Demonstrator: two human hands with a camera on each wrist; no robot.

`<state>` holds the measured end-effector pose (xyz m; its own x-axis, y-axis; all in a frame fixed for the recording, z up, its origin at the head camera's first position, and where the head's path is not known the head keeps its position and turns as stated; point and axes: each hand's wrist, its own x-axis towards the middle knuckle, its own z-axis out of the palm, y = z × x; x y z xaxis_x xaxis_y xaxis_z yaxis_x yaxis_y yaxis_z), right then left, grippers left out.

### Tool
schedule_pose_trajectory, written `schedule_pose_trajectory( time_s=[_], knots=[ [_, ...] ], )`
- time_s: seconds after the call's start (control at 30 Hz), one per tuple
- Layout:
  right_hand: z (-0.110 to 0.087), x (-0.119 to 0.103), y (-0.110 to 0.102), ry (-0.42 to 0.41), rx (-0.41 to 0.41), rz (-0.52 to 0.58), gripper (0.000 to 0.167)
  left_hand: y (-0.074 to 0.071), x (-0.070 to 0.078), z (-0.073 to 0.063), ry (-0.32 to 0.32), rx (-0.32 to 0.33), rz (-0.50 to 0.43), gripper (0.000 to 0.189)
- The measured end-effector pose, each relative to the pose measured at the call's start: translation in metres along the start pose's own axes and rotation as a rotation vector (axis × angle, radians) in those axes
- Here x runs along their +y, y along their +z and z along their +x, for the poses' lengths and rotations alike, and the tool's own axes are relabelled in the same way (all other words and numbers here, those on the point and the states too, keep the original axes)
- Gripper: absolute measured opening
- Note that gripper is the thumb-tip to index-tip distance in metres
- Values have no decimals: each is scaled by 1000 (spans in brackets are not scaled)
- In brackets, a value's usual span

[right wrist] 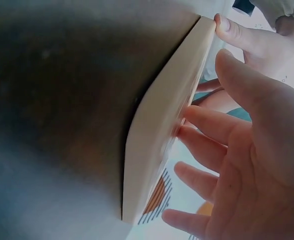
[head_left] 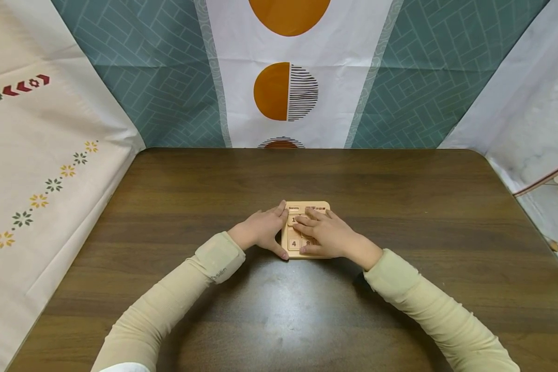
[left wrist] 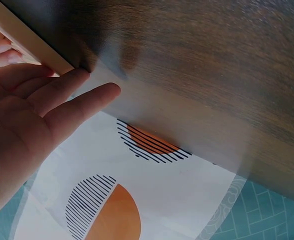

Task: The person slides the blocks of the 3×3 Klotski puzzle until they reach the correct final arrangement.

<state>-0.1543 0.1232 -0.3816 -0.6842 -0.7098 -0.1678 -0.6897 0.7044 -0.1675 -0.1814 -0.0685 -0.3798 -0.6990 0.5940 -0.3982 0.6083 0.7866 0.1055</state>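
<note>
A light wooden number-puzzle board (head_left: 300, 204) lies flat on the table, with square tiles in its frame. The digits 1, 4 and 8 can be read; other tiles are hidden under the right hand. My left hand (head_left: 265, 227) rests along the board's left side, thumb at the near corner and fingers at the far one. In the left wrist view, its fingers (left wrist: 62, 95) are fairly straight. My right hand (head_left: 331, 235) lies over the tiles, fingers spread. The right wrist view shows some fingertips (right wrist: 189, 111) touching the top of the board, seen edge-on.
The brown wooden table (head_left: 190, 181) stretches around the board on all sides. Behind it hangs a teal and white cloth (head_left: 242, 51) with orange circles. White patterned cloths (head_left: 32, 155) hang at the left and right sides.
</note>
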Motion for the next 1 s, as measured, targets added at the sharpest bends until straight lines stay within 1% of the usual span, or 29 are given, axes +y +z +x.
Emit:
schedule_pose_trajectory(
  time_s=[0.2, 0.33, 0.5, 0.6, 0.8, 0.87, 1.0],
  knots=[
    [-4, -2, 1, -19, -13, 28, 61, 1, -1, 1, 2, -2, 2, 119],
    [-9, -5, 3, -48, 2, 27, 61, 1, -2, 1, 7, 7, 14, 118],
    [-13, -5, 2, -67, 11, 56, 61, 0, -2, 1, 9, 12, 6, 119],
    [-14, -2, 1, -44, 22, 46, 61, 1, -2, 1, 9, 14, 8, 119],
    [-13, 12, -2, 87, 25, 22, 61, 1, -1, 1, 4, 9, 16, 119],
    [-12, 13, -2, 103, 22, 21, 61, 1, 0, 1, 3, 5, 18, 119],
    [-9, 12, -1, 98, 21, 18, 61, 0, 0, 1, 2, -1, 15, 119]
  ],
)
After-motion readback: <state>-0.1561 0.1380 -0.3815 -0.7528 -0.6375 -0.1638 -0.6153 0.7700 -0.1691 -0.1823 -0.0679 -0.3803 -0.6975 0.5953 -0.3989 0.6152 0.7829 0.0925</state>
